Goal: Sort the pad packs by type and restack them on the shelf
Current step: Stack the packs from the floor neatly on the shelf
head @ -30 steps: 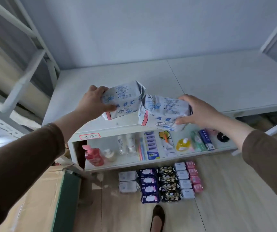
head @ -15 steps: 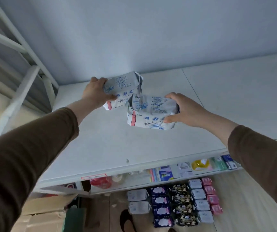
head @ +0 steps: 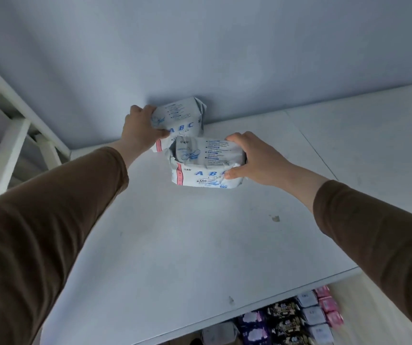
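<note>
Now, left hand (head: 139, 129): a white pack (head: 178, 120) is gripped at its left end, against the wall.
Right hand (head: 254, 158): a matching pack (head: 203, 165) is held by its right end, over the shelf (head: 175, 245).
Key relation: the right pack lies just in front of the left pack, long axes sideways.
Floor: more packs (head: 287, 322) are left waiting.

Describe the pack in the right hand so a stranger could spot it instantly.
Start at the wide white shelf top under the blue wall. Two white ABC packs are held near its back edge; the right hand grips the nearer pack. Unlike the far pack in the left hand, it sits farther from the wall.
</note>
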A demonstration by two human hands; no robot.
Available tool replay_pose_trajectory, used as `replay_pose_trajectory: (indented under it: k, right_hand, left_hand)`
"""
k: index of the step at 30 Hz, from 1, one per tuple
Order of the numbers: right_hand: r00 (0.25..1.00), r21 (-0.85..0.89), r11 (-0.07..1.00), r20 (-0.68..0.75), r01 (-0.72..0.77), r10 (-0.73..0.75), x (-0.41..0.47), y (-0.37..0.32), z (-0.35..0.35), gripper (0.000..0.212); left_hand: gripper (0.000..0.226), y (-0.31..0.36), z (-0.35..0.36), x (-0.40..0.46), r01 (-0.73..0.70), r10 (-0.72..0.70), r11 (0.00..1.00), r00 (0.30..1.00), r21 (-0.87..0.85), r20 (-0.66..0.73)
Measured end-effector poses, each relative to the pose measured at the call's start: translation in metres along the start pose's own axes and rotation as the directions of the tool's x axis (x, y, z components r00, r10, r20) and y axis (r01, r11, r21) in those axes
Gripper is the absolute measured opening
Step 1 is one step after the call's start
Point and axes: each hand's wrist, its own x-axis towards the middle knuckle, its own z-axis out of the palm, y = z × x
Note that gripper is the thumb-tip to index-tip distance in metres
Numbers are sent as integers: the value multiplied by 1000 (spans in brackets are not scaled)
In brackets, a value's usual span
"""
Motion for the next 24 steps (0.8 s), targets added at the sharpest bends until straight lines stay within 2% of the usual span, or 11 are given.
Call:
replay_pose_trajectory:
  k: [5,9,14,18,24]
  right_hand:
    - [1000,-29,999,15,15,-15,30,-7,7,79]
    - [999,-62,998,43,27,-24,55,-15,8,84]
    - [998,-92,995,54,41,-36,90,-29,8,89]
    - [996,-107,993,73,53,-45,112,-35,13,88]
    - [996,-81,997,-94,-7,-1,106,-39,28,82]
  left_hand:
    - [70,-8,7,5,0,-9,994,996,-106,-87]
    - [77,-20,-4,-4,-12,4,990,998,-140,-59]
    - [52,-49,-23,-38,37,-40,998,998,-47,-45]
    - [48,-62,-32,-71,65,-68,996,997,-60,-44]
    - [39,-61,-33,-105,57,-59,997,997,-45,-41]
